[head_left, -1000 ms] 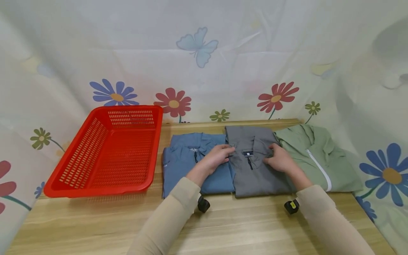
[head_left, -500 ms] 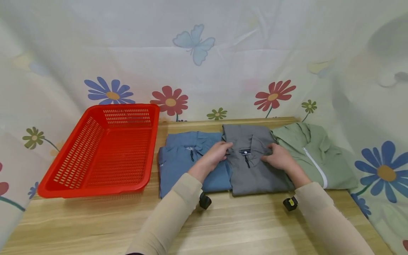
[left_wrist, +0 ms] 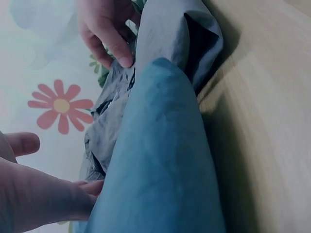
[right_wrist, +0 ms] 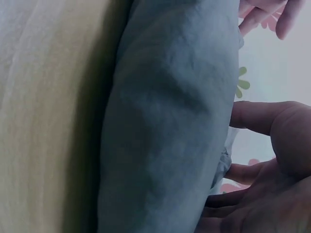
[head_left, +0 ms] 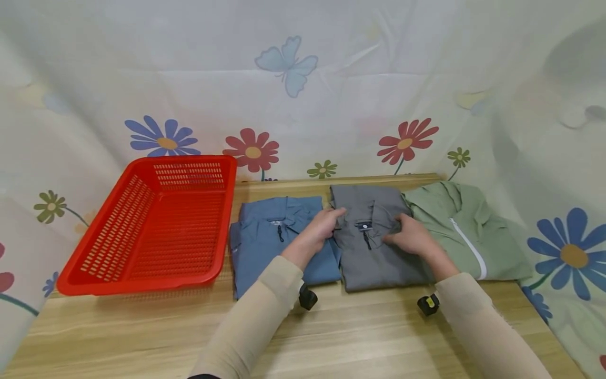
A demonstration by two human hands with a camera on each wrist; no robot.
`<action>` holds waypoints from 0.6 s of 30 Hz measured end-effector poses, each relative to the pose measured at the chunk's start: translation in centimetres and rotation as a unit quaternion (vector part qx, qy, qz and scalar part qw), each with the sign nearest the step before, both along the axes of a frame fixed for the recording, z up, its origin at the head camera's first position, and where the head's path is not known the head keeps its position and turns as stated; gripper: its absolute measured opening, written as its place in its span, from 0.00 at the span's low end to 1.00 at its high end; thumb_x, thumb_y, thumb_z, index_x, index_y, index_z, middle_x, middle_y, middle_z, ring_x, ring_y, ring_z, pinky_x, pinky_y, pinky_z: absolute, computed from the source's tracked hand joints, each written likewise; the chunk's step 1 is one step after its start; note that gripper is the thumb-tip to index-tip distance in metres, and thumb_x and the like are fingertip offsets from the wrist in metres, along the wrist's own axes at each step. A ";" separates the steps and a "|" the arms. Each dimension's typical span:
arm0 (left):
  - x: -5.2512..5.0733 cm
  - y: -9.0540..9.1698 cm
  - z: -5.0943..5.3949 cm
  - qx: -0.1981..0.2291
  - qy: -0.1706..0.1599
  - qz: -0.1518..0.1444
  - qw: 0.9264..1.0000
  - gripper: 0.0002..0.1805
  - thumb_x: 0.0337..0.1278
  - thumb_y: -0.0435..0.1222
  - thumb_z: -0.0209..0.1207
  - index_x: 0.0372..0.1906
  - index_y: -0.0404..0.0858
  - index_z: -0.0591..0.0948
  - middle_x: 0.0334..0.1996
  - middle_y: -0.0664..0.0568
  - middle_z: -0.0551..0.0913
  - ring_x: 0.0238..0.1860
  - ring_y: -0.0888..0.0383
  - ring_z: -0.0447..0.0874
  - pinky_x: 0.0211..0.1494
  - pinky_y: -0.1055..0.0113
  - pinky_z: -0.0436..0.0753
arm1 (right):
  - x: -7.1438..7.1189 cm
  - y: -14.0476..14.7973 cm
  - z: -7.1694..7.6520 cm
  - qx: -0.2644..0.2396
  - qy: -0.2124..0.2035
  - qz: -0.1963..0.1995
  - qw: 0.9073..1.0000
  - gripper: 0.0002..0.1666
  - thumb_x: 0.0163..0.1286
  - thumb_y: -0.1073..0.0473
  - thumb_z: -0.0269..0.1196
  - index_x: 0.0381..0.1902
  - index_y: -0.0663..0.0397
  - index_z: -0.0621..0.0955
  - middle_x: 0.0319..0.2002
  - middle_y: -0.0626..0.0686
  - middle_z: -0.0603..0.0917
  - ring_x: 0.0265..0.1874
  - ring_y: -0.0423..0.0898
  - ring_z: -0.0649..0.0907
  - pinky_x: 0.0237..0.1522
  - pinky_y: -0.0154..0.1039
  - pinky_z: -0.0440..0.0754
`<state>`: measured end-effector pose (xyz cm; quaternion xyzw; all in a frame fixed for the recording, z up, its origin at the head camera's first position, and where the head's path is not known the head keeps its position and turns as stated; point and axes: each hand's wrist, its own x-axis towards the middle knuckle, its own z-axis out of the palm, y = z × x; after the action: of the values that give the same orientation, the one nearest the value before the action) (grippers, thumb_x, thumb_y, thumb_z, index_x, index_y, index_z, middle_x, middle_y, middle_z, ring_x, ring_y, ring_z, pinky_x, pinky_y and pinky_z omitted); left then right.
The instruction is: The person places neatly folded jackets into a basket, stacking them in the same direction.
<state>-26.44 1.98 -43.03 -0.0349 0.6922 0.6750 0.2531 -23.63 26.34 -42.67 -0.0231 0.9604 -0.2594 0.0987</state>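
A folded grey zip-neck jacket point(head_left: 385, 266) lies on the table, its collar and black zip pull facing up. My left hand point(head_left: 323, 225) rests along its left edge, where a folded blue jacket point(head_left: 274, 252) adjoins it. The left wrist view shows that hand point(left_wrist: 43, 194) with thumb raised, its fingertips hidden behind the blue cloth. Over the grey jacket's right side lies my right hand point(head_left: 413, 236), fingers spread. In the right wrist view, this hand's point(right_wrist: 272, 165) thumb reaches to the cloth and its fingers lie along it, tips partly hidden.
To the left stands a red plastic basket point(head_left: 226, 221) with slotted walls. A folded green jacket point(head_left: 497, 242) with a white zip lies against the grey one on the right. Beneath everything is a wooden table point(head_left: 142, 337), with a flower-printed curtain point(head_left: 199, 79) behind.
The blue jacket has slid slightly left, toward the basket. Both hands stay about the grey jacket with only small shifts. The head view has turned a little.
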 end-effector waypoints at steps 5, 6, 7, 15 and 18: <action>-0.4 0.4 -0.3 0.019 -0.021 0.015 0.999 0.40 0.79 0.47 0.51 0.82 0.33 0.51 0.81 0.41 0.51 0.79 0.44 0.52 0.76 0.50 0.62 | 0.1 0.4 -0.1 -0.004 0.006 -0.010 1.000 0.44 0.69 0.52 0.68 0.69 0.79 0.65 0.66 0.78 0.70 0.64 0.73 0.71 0.63 0.65 0.71; -0.4 0.5 -0.4 0.026 -0.022 0.016 0.999 0.40 0.78 0.47 0.52 0.82 0.34 0.51 0.81 0.41 0.51 0.78 0.44 0.53 0.75 0.49 0.62 | 0.1 0.4 -0.2 -0.007 0.007 -0.010 1.000 0.43 0.70 0.52 0.67 0.69 0.78 0.65 0.66 0.77 0.70 0.64 0.73 0.71 0.63 0.65 0.71; -0.5 0.4 -0.5 0.032 -0.023 0.017 0.999 0.41 0.78 0.47 0.53 0.82 0.34 0.50 0.81 0.41 0.51 0.78 0.44 0.54 0.76 0.48 0.62 | 0.1 0.4 -0.2 -0.008 0.009 -0.008 1.000 0.43 0.70 0.52 0.67 0.70 0.78 0.65 0.66 0.78 0.70 0.64 0.73 0.71 0.63 0.65 0.71; -0.5 0.4 -0.9 0.126 -0.046 0.032 0.990 0.33 0.77 0.38 0.54 0.78 0.30 0.59 0.73 0.36 0.64 0.67 0.43 0.71 0.69 0.44 0.71 | 0.5 0.2 -0.6 -0.020 0.023 -0.002 1.000 0.43 0.71 0.51 0.66 0.70 0.77 0.65 0.66 0.77 0.71 0.65 0.73 0.71 0.65 0.64 0.70; -0.4 0.5 -1.0 0.134 -0.044 0.035 0.989 0.28 0.74 0.32 0.55 0.73 0.27 0.65 0.64 0.36 0.73 0.55 0.46 0.79 0.62 0.51 0.78 | 0.6 0.1 -0.6 -0.028 0.021 -0.006 0.999 0.44 0.71 0.50 0.66 0.71 0.76 0.64 0.66 0.76 0.70 0.65 0.72 0.71 0.65 0.64 0.69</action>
<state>-26.89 2.44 -44.05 -0.0548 0.5818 0.7681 0.2617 -23.01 26.43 -43.26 -0.0255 0.9548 -0.2861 0.0761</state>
